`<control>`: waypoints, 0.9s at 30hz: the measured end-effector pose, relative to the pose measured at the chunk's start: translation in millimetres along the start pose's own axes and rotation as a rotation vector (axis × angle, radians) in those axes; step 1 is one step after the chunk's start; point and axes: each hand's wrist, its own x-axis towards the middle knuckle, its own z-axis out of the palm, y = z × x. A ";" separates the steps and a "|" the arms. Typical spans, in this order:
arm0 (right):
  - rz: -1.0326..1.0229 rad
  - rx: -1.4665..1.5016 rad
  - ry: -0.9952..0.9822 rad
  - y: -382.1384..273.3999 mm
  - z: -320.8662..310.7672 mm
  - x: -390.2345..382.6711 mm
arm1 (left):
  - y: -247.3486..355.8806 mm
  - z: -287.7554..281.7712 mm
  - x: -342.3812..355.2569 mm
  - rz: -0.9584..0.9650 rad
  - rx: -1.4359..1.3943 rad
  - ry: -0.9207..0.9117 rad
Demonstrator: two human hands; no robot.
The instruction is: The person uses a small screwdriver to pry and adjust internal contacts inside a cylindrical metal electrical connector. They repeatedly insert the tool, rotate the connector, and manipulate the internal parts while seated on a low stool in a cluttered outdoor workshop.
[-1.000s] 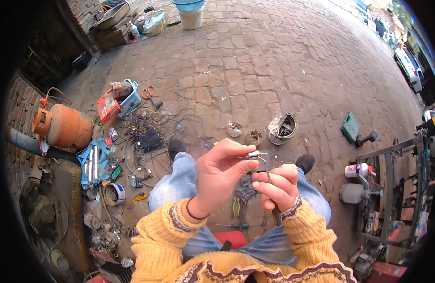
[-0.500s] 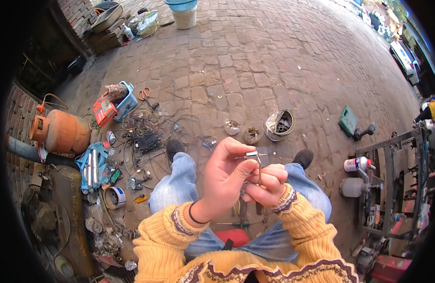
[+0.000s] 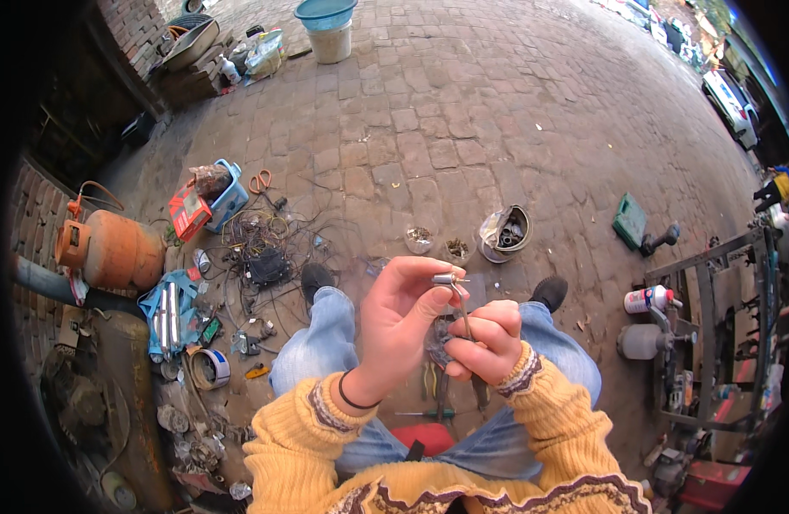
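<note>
Between thumb and fingertips, my left hand (image 3: 401, 313) pinches a small silver cylinder (image 3: 446, 278) with a thin pin sticking out of its right end. My right hand (image 3: 488, 341) is closed around a thin metal rod-like tool (image 3: 464, 321). The tool's bent upper tip meets or lies just beside the cylinder; contact is hard to tell. Fingers hide much of the tool, so its exact kind does not show. Behind and below the hands, pliers with yellow handles (image 3: 429, 381) and a green-handled screwdriver (image 3: 437, 414) lie on the ground between my legs.
Ahead are two small tubs of metal bits (image 3: 419, 240) and a larger bucket of parts (image 3: 507, 233). Tangled wires (image 3: 257, 236), a blue basket (image 3: 230, 195) and an orange gas cylinder (image 3: 125, 244) stand left. At right are a metal frame (image 3: 707, 343) and a spray gun (image 3: 643, 341).
Both hands have shifted slightly left and down. The silver cylinder has turned in my left fingers, and the tool's upper end now leans further left.
</note>
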 end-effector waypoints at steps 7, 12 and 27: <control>0.004 -0.035 0.016 -1.7 2.0 -1.3 | 1.5 0.7 0.3 -0.013 -0.012 -0.012; -0.019 -0.043 0.020 -0.1 0.6 -4.0 | 2.5 -5.5 0.2 -0.030 0.029 -0.083; 0.112 0.170 0.055 0.7 -8.2 8.3 | 7.7 -12.7 5.5 -0.168 -0.142 -0.120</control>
